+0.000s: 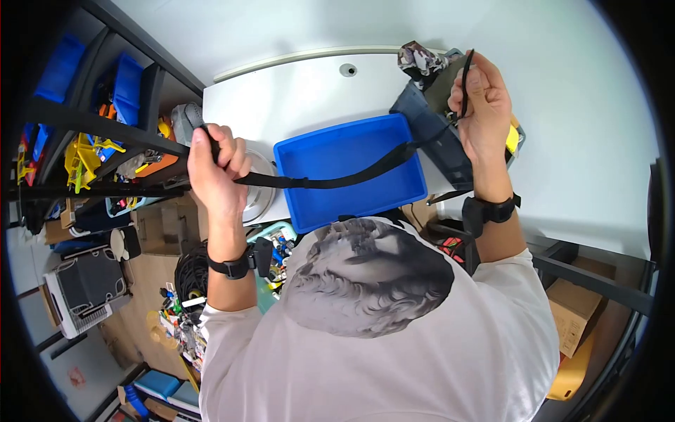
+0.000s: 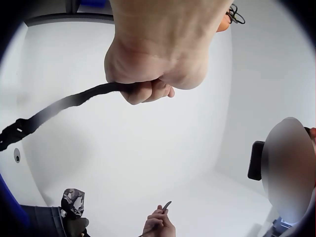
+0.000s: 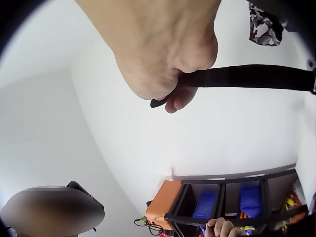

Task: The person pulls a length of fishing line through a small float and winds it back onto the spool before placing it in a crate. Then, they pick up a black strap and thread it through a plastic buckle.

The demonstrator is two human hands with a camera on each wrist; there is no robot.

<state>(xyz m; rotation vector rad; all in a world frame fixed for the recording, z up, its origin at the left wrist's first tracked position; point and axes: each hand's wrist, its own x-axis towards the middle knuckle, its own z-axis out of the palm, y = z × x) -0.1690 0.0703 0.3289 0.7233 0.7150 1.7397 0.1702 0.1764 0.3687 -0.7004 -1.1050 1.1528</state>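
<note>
Both hands hold a black strap (image 1: 330,181). The left hand (image 1: 214,169) is closed tight around one end, near the shelf (image 1: 105,128). The right hand (image 1: 481,105) grips the other end, by a dark bag (image 1: 437,144). The strap hangs between them over a blue bin (image 1: 351,151) on the white tabletop (image 1: 295,91).

The white table (image 1: 302,98), with a cable hole (image 1: 347,69) at twelve o'clock, carries a blue tray (image 1: 344,169) at six o'clock by the near edge, a round silvery thing (image 1: 259,191) at eight o'clock just beside the tray, and a dark bag (image 1: 432,137) at three o'clock.
</note>
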